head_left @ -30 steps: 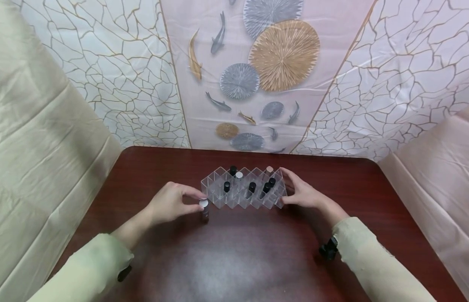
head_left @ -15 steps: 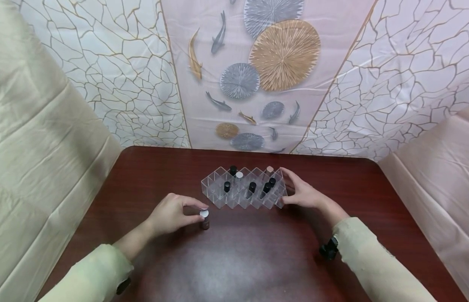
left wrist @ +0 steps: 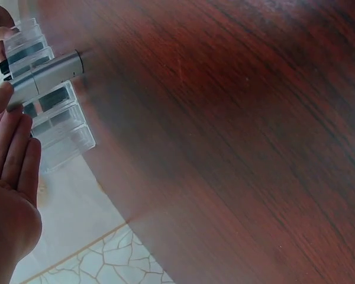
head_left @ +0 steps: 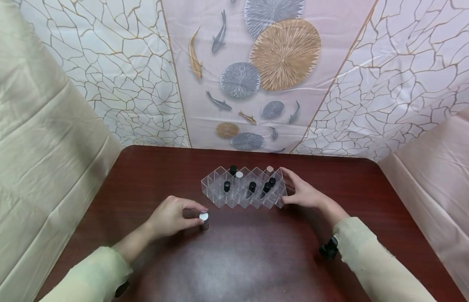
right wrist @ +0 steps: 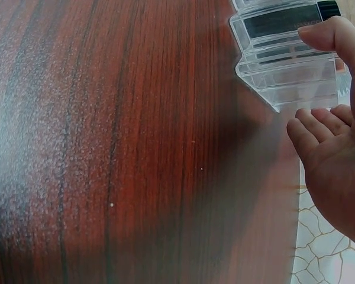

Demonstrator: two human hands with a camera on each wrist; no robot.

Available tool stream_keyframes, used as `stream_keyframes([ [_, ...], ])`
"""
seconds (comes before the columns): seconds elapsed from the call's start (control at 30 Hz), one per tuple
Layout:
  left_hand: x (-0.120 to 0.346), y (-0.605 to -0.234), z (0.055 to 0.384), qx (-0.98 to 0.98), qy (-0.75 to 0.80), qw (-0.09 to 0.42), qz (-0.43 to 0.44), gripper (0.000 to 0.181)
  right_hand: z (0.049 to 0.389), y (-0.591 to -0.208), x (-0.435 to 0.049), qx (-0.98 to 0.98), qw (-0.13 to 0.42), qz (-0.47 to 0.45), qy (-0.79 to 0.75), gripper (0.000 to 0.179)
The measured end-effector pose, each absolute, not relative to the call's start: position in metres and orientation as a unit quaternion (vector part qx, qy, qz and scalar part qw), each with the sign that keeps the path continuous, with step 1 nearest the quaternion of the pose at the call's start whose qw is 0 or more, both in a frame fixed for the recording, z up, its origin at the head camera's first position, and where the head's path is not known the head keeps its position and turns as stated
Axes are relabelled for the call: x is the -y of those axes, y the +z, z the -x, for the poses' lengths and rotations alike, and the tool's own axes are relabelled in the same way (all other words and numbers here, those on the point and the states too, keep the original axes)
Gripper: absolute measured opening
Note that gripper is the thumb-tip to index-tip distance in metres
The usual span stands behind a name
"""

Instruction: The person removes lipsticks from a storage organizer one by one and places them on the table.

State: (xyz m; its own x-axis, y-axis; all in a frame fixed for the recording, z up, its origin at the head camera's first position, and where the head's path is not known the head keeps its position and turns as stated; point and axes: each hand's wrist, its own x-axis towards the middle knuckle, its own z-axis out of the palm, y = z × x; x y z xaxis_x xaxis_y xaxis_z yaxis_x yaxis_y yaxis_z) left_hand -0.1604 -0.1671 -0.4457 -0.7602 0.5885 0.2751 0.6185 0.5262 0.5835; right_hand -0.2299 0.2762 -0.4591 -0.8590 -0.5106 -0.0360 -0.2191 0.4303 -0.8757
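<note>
My left hand [head_left: 173, 216] pinches a silver-grey lipstick tube [left wrist: 47, 77] between thumb and fingers by its pale top end. The lipstick is upright, in front of the left end of a clear plastic lipstick organizer [head_left: 220, 200], apart from it. Whether its base touches the table cannot be told. My right hand [head_left: 304, 193] holds the organizer's right end, thumb at the front and fingers behind. Several lipsticks stand in the diamond-shaped compartments: some black-capped, such as one black lipstick [head_left: 252, 187], a white-topped lipstick [head_left: 239, 175] and a pinkish lipstick [head_left: 270, 170].
The dark red wood-grain table [head_left: 234, 260] extends in front of the organizer and to both sides. A patterned cloth backdrop [head_left: 242, 117] hangs behind its far edge. Beige cloth [head_left: 49, 147] drapes along the left side, with more cloth on the right.
My left hand has drawn the lipstick a short way toward me, away from the organizer's left front corner, most of it in the first half second. The right hand and organizer have stayed put.
</note>
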Motion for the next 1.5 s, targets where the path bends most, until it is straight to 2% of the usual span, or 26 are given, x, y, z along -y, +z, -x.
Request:
stream_keyframes([
  [1.5,0.1672,-0.4419,0.1599,0.870,-0.341,0.021,0.355,0.026,0.2296,-0.4549,-0.2770,-0.831,0.159,0.219,-0.486,0.103],
])
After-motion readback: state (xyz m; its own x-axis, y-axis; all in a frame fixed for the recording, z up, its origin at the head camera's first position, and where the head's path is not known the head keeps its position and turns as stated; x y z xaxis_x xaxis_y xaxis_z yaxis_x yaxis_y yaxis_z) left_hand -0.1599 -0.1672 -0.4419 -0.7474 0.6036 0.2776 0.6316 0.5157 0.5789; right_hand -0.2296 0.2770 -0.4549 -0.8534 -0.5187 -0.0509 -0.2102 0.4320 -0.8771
